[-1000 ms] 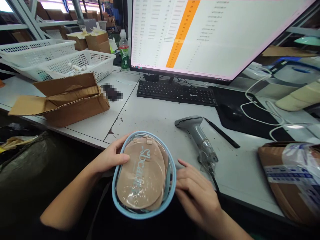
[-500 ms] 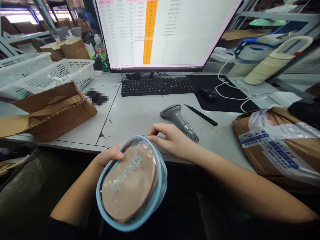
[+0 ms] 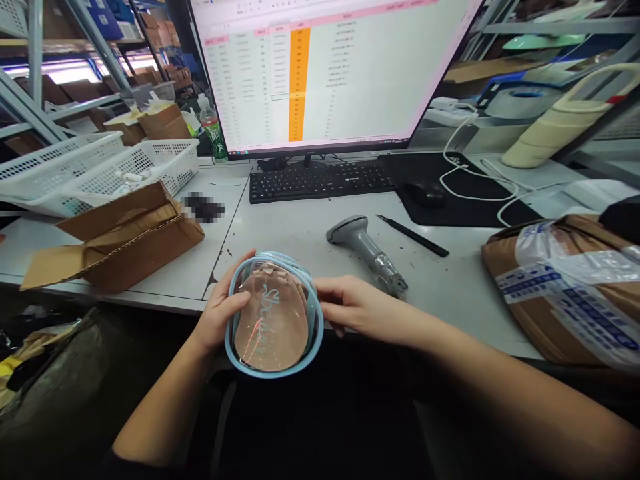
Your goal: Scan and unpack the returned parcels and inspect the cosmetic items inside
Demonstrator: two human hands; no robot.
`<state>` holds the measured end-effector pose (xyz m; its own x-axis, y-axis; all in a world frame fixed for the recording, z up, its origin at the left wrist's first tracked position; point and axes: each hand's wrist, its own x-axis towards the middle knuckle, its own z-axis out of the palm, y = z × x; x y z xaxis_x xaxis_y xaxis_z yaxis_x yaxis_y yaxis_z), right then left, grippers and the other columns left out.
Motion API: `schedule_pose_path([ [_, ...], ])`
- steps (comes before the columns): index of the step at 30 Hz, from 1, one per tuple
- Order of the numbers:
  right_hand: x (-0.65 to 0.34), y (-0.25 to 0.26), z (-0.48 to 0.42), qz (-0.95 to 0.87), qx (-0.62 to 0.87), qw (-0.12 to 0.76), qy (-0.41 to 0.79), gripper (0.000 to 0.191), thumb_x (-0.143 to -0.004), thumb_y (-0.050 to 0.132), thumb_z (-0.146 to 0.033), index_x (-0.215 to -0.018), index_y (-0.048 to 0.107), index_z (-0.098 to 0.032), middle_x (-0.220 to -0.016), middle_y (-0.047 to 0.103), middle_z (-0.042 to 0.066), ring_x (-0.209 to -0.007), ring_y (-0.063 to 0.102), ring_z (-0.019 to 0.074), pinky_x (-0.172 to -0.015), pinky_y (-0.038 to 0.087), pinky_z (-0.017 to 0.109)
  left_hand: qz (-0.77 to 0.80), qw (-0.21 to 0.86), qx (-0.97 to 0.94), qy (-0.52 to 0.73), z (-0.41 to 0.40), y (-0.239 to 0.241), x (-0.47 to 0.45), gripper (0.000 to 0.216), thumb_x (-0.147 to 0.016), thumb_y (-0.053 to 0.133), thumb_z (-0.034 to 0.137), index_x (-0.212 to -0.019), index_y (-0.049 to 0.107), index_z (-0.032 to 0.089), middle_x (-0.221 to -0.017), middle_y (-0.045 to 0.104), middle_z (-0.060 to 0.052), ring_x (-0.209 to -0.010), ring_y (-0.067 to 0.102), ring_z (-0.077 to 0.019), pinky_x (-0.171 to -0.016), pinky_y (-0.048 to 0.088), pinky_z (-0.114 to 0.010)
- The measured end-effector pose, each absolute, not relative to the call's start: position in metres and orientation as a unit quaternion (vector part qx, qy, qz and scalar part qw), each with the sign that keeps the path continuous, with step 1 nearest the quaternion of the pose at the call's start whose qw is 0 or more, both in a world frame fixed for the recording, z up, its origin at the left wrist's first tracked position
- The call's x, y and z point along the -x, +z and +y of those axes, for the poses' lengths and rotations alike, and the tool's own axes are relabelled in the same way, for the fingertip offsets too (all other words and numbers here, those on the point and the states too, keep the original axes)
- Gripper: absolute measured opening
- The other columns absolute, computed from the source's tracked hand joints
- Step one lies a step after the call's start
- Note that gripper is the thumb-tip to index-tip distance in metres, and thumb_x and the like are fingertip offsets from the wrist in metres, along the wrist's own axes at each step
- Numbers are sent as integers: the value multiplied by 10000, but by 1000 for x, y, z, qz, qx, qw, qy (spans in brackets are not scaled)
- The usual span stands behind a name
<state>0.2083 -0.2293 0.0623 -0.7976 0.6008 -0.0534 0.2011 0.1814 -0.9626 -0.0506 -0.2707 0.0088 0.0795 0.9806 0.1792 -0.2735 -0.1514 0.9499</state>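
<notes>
A clear plastic pouch (image 3: 274, 374) with light blue trim is held upright at the desk's front edge. Inside shows a flat, rounded tan piece (image 3: 280, 327) with pale blue lettering; its kind I cannot make out. My left hand (image 3: 223, 307) is closed on the pouch's left side, thumb on the front and fingers behind. At the right rim, my right hand (image 3: 350, 303) pinches the blue edge, with some fingertips hidden behind it. Just beyond that hand lies a grey barcode scanner (image 3: 363, 243) with a wrapped handle.
An open cardboard box (image 3: 145, 250) and white baskets (image 3: 170, 160) stand on the left. A keyboard (image 3: 320, 181) lies below a monitor (image 3: 320, 80). To the right are a black pen-like tool (image 3: 413, 235), a mouse (image 3: 425, 192) and a taped brown parcel (image 3: 560, 287).
The pouch has turned more upright and moved up, away from my lap. My right hand has shifted from its top edge down to its right side. The view has tilted slightly up.
</notes>
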Motion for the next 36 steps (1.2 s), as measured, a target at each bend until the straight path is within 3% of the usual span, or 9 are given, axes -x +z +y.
schedule_pose_path([
  [7, -205, 57, -222, -711, 264, 180, 627, 516, -854, 698, -273, -1360, 604, -228, -766, 664, -21, -666, 621, 139, -626, 557, 258, 387, 519, -548, 529, -270, 11, 50, 630, -891, 691, 350, -1493, 509, 304, -1510, 553, -48, -1412, 480, -309, -1200, 349, -426],
  [13, -196, 42, -222, -738, 285, 202, 577, 413, -781, 778, -425, -1085, 686, -160, -897, 691, 19, -837, 631, 190, -759, 529, 296, 421, 448, -628, 476, -275, 22, 49, 566, -906, 704, 364, -1452, 560, 328, -1500, 561, -40, -1412, 477, -310, -1204, 349, -422],
  [17, -191, 37, -219, -728, 311, 214, 572, 439, -802, 709, -572, -904, 684, -146, -854, 666, 20, -791, 587, 186, -725, 484, 288, 421, 437, -617, 501, -279, 23, 45, 550, -927, 679, 377, -1460, 546, 347, -1511, 553, -29, -1403, 497, -290, -1196, 372, -412],
  [21, -188, 37, -215, -744, 352, 210, 528, 425, -785, 713, -574, -826, 691, -152, -753, 622, -6, -734, 557, 171, -704, 448, 281, 430, 432, -585, 535, -280, 16, 40, 550, -902, 713, 375, -1433, 578, 333, -1478, 585, -36, -1385, 520, -288, -1208, 363, -415],
  [24, -184, 38, -217, -737, 380, 293, 476, 429, -806, 662, -577, -736, 653, -154, -695, 592, -2, -699, 545, 171, -670, 434, 288, 422, 444, -501, 612, -274, 10, 34, 499, -891, 726, 360, -1379, 625, 334, -1429, 626, -23, -1354, 552, -264, -1183, 398, -379],
  [27, -180, 40, -224, -703, 401, 403, 427, 329, -852, 603, -476, -814, 676, -158, -740, 639, 16, -726, 576, 180, -688, 461, 303, 387, 477, -395, 683, -269, 7, 28, 452, -860, 749, 353, -1306, 672, 339, -1351, 678, -12, -1286, 609, -247, -1126, 467, -361],
  [32, -198, 45, -218, -596, 423, 540, 418, 241, -817, 687, -420, -844, 684, -180, -818, 696, 38, -759, 637, 188, -707, 531, 323, 402, 450, -359, 712, -266, 12, 43, 480, -795, 806, 333, -1261, 692, 328, -1340, 683, -13, -1298, 602, -255, -1122, 482, -368],
  [34, -214, 48, -208, -552, 429, 546, 462, 283, -800, 736, -466, -819, 682, -189, -815, 704, 44, -743, 650, 189, -701, 553, 335, 418, 423, -372, 712, -258, 12, 64, 505, -793, 804, 363, -1278, 676, 308, -1385, 654, -34, -1344, 564, -291, -1142, 468, -426],
  [36, -227, 50, -200, -551, 432, 490, 519, 333, -775, 773, -508, -784, 687, -186, -793, 707, 54, -718, 656, 193, -687, 561, 346, 432, 395, -393, 709, -244, 10, 90, 584, -792, 796, 409, -1336, 625, 280, -1465, 589, -70, -1407, 496, -327, -1175, 423, -476],
])
